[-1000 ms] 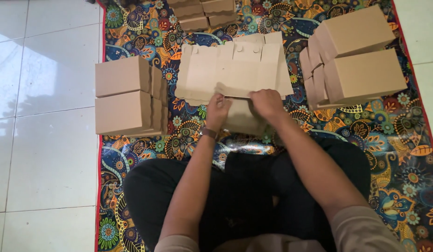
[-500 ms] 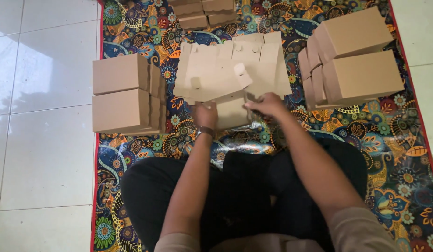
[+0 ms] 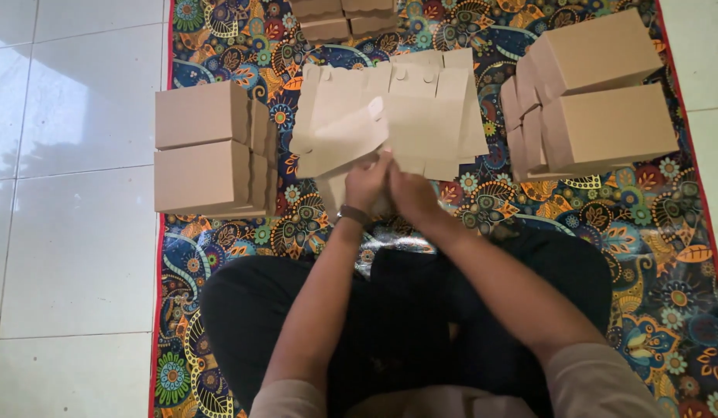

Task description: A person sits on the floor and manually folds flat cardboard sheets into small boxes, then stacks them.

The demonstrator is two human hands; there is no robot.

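Note:
I sit cross-legged on a patterned mat (image 3: 645, 255). A flat brown cardboard box blank (image 3: 340, 131) is lifted at its near edge, tilted up over a pile of similar flat blanks (image 3: 436, 116) in front of my knees. My left hand (image 3: 365, 186), with a wristband, and my right hand (image 3: 409, 193) are pressed close together at the blank's near edge, both gripping it. Which fingers lie under the cardboard is hidden.
Two folded brown boxes (image 3: 204, 151) are stacked side by side on the left of the mat. Larger folded boxes (image 3: 599, 93) stand at the right. More small boxes (image 3: 343, 15) lie at the far edge. White floor tiles (image 3: 72, 155) border the mat.
My hands have come together at the middle of the blank's near edge. The top blank has risen off the pile and tilted to the left.

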